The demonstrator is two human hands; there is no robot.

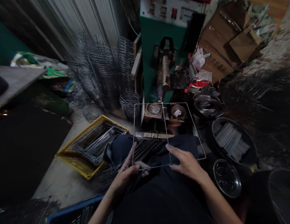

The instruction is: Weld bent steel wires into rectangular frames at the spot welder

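A thin rectangular wire frame (165,124) with a crossbar spans the space above my lap. My left hand (129,168) is closed around its near left corner, fingers and thumb on the wire. My right hand (187,162) pinches the near end of the crossbar, where it meets the near side. The frame's far side reaches the metal electrode arms (165,73) of a green machine (148,40); whether it touches them I cannot tell. Several loose metal rods (145,149) lie across my lap under the frame.
A yellow crate (88,176) with wire frames stands left, a blue crate (74,209) nearer me. Stacked wire baskets (105,71) rise behind. Small dishes (178,111) sit below the electrodes. To the right are a black tub (253,146) of rods and a metal bowl (239,188).
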